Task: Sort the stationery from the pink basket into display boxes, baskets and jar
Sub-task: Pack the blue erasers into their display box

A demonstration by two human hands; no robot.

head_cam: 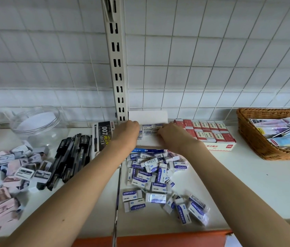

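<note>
Head view: both my hands are in the white display box [148, 139] at the shelf's back — left hand [128, 130] and right hand [167, 132] curl onto the erasers [149, 130] packed there; whether either truly pinches one I cannot tell. Loose erasers [158, 177] lie heaped just in front — pens [71, 157] and sharpeners [10, 168] to the left, jar [37, 125] behind them.

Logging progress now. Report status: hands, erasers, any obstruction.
Both hands, left and right, in white display box, arranging erasers. Loose eraser pile waiting in front. No obstruction seen.
</note>
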